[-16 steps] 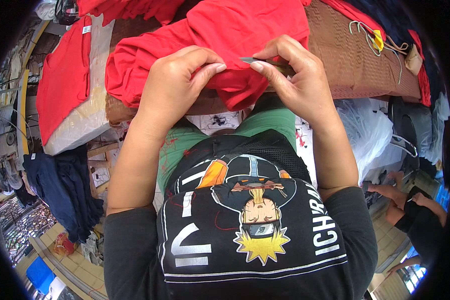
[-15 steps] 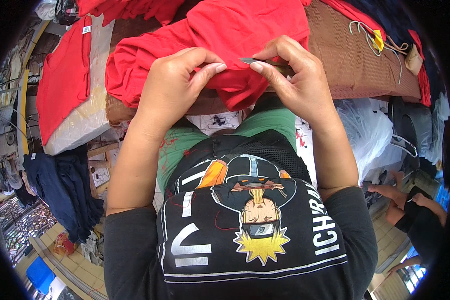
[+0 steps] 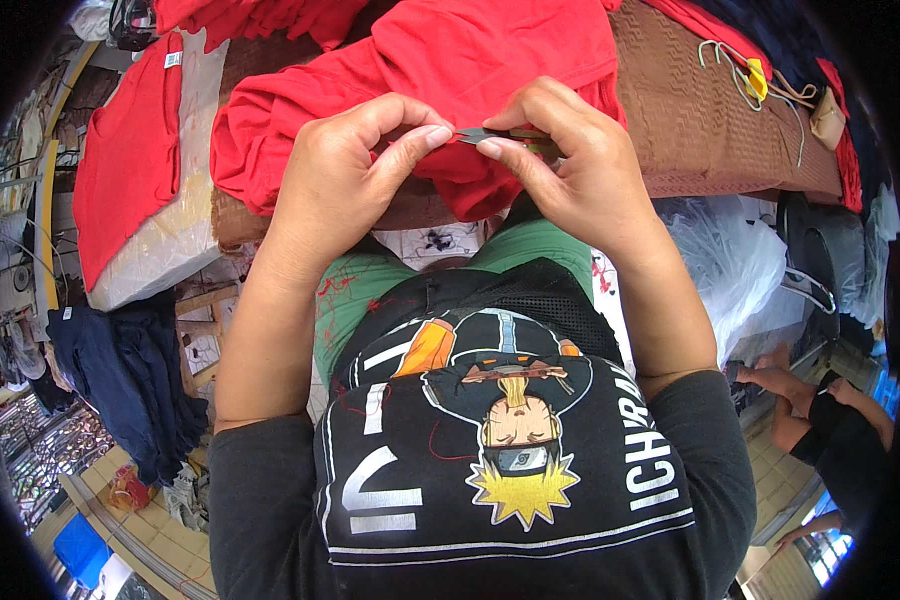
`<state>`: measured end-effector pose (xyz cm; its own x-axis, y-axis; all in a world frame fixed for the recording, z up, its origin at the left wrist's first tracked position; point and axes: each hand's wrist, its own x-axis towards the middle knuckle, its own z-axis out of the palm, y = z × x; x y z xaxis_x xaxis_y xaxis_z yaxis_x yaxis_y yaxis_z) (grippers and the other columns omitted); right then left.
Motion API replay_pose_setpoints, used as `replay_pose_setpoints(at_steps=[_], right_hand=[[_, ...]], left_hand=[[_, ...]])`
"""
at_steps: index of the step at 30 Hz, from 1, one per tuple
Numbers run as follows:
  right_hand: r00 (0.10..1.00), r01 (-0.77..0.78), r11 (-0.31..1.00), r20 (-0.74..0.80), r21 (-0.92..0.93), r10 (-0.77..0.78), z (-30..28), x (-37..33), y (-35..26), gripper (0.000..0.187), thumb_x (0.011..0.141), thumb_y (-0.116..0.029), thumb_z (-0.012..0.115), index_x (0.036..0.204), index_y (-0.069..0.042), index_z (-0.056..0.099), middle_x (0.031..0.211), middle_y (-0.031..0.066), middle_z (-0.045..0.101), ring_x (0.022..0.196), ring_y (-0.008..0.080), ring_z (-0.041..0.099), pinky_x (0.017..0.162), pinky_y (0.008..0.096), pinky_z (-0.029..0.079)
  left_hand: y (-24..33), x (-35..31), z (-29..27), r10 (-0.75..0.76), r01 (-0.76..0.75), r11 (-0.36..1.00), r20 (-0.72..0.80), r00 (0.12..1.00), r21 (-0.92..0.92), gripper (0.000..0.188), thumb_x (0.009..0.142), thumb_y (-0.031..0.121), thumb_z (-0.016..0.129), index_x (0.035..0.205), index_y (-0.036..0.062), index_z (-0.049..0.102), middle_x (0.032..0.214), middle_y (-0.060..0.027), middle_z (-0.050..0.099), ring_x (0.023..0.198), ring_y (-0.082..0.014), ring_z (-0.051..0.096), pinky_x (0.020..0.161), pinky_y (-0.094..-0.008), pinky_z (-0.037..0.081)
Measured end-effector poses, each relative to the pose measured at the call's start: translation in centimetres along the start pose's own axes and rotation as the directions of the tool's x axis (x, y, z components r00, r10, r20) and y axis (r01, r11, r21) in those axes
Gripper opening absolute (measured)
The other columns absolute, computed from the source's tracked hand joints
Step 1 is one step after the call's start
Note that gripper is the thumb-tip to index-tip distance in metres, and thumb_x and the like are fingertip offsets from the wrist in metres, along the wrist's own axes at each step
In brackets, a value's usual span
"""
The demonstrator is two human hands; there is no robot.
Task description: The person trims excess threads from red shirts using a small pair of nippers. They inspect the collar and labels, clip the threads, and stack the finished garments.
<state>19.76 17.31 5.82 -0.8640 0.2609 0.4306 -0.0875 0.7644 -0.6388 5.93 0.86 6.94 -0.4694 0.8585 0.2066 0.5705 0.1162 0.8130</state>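
My left hand (image 3: 345, 165) is closed in a pinch, thumb against forefinger, over a red garment (image 3: 420, 60) bunched on the table. A speck of red shows at its fingertips, but whether that is thread or cloth I cannot make out. Between thumb and fingers my right hand (image 3: 585, 150) grips a pair of thread snips (image 3: 473, 136). Their pointed metal blades reach left, almost to the left fingertips. The handles are mostly hidden by the right fingers.
A brown cloth (image 3: 710, 110) covers the tabletop. Another red garment (image 3: 130, 160) lies at the left, above dark blue clothing (image 3: 135, 380). Wire hooks with a yellow piece (image 3: 758, 82) lie far right, above clear plastic bags (image 3: 725, 260). A person (image 3: 820, 420) is at the lower right.
My right hand has moved slightly left and down, bringing the snips' blades close to the left fingertips. The left hand has barely moved.
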Motion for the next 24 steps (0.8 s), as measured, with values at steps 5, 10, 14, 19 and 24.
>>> replay_pose_setpoints(at_steps=[5, 10, 14, 19, 24], right_hand=[[0.999, 0.008, 0.997, -0.044, -0.071, -0.012, -0.7, 0.2, 0.0, 0.018, 0.077, -0.019, 0.074, 0.086, -0.006, 0.063, 0.079, 0.0082, 0.061, 0.072, 0.0269, 0.064, 0.06, 0.0361, 0.05], [0.994, 0.063, 0.998, -0.09, 0.001, -0.062, -1.1, 0.2, 0.1, 0.023, 0.074, -0.017, 0.078, 0.089, -0.005, 0.064, 0.082, 0.0076, 0.061, 0.072, 0.0254, 0.064, 0.062, 0.0345, 0.051], [1.0, -0.018, 1.0, -0.005, -0.001, 0.018, 0.2, -0.4, 0.3, 0.02, 0.071, -0.008, 0.074, 0.089, -0.005, 0.065, 0.084, 0.0077, 0.062, 0.074, 0.0249, 0.065, 0.064, 0.0346, 0.052], [1.0, -0.021, 1.0, 0.0, -0.022, 0.021, 0.6, -0.5, 0.5, 0.021, 0.068, -0.002, 0.07, 0.088, -0.006, 0.065, 0.082, 0.0077, 0.06, 0.072, 0.0261, 0.064, 0.062, 0.0355, 0.051], [0.999, -0.036, 0.999, 0.014, -0.034, 0.036, 0.3, -1.2, 0.4, 0.021, 0.067, -0.001, 0.07, 0.087, -0.006, 0.064, 0.082, 0.0069, 0.06, 0.072, 0.0255, 0.064, 0.062, 0.0351, 0.05]], left_hand=[[1.2, 0.1, -3.6, 0.395, -0.354, 0.902, 0.144, 0.907, -0.246, 0.046, 0.096, 0.038, 0.056, 0.067, 0.003, 0.063, 0.083, -0.0093, 0.064, 0.074, -0.0197, 0.059, 0.073, -0.0324, 0.045], [0.3, -0.6, -6.4, 0.273, -0.262, 0.945, 0.032, 0.961, -0.194, 0.037, 0.091, 0.039, 0.061, 0.073, 0.0067, 0.061, 0.092, -0.0074, 0.063, 0.085, -0.016, 0.057, 0.073, -0.0281, 0.04], [-1.0, -0.1, -2.0, 0.238, -0.221, 0.943, -0.042, 0.97, 0.249, 0.023, 0.076, 0.016, 0.078, 0.091, 0.0029, 0.066, 0.1, -0.0077, 0.064, 0.097, -0.0195, 0.06, 0.082, -0.0299, 0.046], [-1.9, -0.8, 0.8, 0.188, -0.13, 0.933, -0.148, 0.971, 0.337, 0.017, 0.075, 0.016, 0.077, 0.084, 0.0041, 0.07, 0.094, -0.0082, 0.064, 0.091, -0.0229, 0.062, 0.08, -0.0334, 0.049], [-1.0, -2.2, 0.2, 0.03, -0.02, 0.992, -0.076, 0.997, 0.124, 0.013, 0.078, 0.007, 0.075, 0.088, -0.0003, 0.071, 0.096, -0.0085, 0.065, 0.089, -0.018, 0.063, 0.08, -0.029, 0.049]])
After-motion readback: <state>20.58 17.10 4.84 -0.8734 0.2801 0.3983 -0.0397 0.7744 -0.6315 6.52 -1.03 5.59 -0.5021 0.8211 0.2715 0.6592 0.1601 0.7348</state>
